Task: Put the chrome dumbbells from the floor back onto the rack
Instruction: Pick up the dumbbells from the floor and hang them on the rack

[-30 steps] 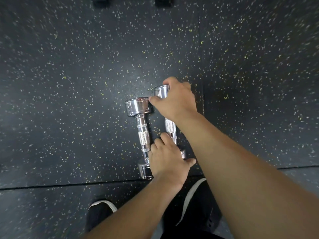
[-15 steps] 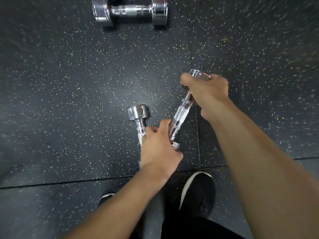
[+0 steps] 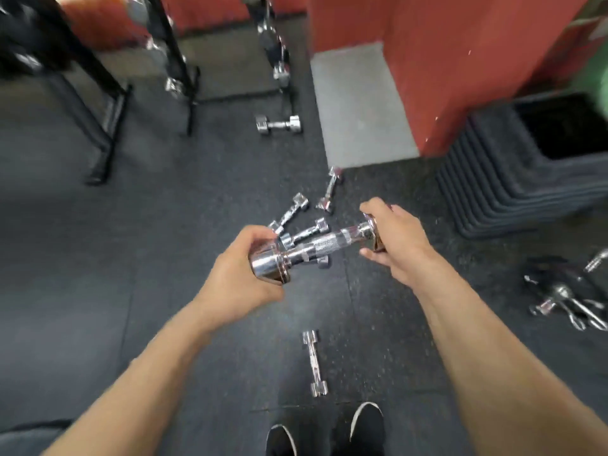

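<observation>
On the head camera I hold one dumbbell (image 3: 325,246) level in the air. My left hand (image 3: 235,278) cups one end and my right hand (image 3: 394,238) clasps the other. I judge the slick chrome could slip and fall on my shoes (image 3: 365,422). The rubber floor (image 3: 164,225) is dark, with loose dumbbells (image 3: 289,210) lying toward the rack (image 3: 279,60) by a red wall (image 3: 460,44).

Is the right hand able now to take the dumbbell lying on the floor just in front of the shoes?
Probably not yet: the right hand grips one end of the lifted dumbbell, so it is busy. The floor dumbbell itself lies uncovered, nothing on it.
</observation>
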A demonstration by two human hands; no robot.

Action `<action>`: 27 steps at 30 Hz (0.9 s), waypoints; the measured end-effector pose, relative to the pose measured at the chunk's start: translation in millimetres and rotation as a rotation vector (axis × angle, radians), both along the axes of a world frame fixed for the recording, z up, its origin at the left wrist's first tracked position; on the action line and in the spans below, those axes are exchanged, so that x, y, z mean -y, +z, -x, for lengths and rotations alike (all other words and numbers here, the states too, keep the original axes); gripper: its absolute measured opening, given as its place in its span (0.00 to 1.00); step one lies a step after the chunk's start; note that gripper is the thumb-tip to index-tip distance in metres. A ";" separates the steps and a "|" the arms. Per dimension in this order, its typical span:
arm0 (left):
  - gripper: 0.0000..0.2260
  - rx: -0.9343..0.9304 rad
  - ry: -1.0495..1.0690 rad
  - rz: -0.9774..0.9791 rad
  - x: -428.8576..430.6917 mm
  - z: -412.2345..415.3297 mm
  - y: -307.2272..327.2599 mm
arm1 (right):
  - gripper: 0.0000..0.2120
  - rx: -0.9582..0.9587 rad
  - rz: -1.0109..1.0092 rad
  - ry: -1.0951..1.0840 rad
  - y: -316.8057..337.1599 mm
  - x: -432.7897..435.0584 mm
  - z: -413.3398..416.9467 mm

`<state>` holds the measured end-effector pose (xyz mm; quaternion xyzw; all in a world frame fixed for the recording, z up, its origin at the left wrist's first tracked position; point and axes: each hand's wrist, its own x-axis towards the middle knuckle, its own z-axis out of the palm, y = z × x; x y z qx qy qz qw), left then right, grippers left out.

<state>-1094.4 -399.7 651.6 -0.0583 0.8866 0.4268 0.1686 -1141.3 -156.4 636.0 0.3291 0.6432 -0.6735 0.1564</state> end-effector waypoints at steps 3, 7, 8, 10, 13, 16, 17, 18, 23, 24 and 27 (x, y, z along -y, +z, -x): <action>0.37 -0.163 0.050 -0.154 14.3 27.4 131.9 | 0.12 -0.135 0.064 0.057 129.3 -0.8 29.1; 0.42 -0.386 0.104 -0.283 38.4 44.7 267.7 | 0.25 -0.331 0.096 0.179 266.7 11.5 59.0; 0.39 -0.451 0.122 -0.292 46.2 49.7 290.9 | 0.26 -0.380 0.095 0.197 295.4 19.1 65.6; 0.35 -0.576 0.166 -0.297 62.7 62.1 329.7 | 0.25 -0.471 0.084 0.196 345.4 40.1 78.9; 0.37 -0.735 0.176 -0.309 95.8 89.4 373.3 | 0.22 -0.568 0.083 0.197 396.7 77.4 106.7; 0.37 -0.804 0.140 -0.360 138.5 126.5 400.5 | 0.29 -0.648 0.053 0.218 424.2 120.3 145.6; 0.37 -0.818 0.133 -0.351 153.9 141.6 406.4 | 0.29 -0.673 0.036 0.216 430.9 135.6 159.5; 0.37 -0.832 0.129 -0.340 169.7 157.7 410.3 | 0.28 -0.696 0.017 0.209 436.1 150.5 173.9; 0.35 -0.869 0.106 -0.291 244.5 250.1 432.5 | 0.21 -0.751 -0.116 0.136 459.3 221.2 253.9; 0.35 -0.873 0.084 -0.278 256.5 268.3 436.8 | 0.21 -0.750 -0.116 0.118 462.7 232.7 269.1; 0.31 -0.885 0.056 -0.264 279.9 318.2 445.8 | 0.24 -0.742 -0.108 0.073 468.6 259.3 314.5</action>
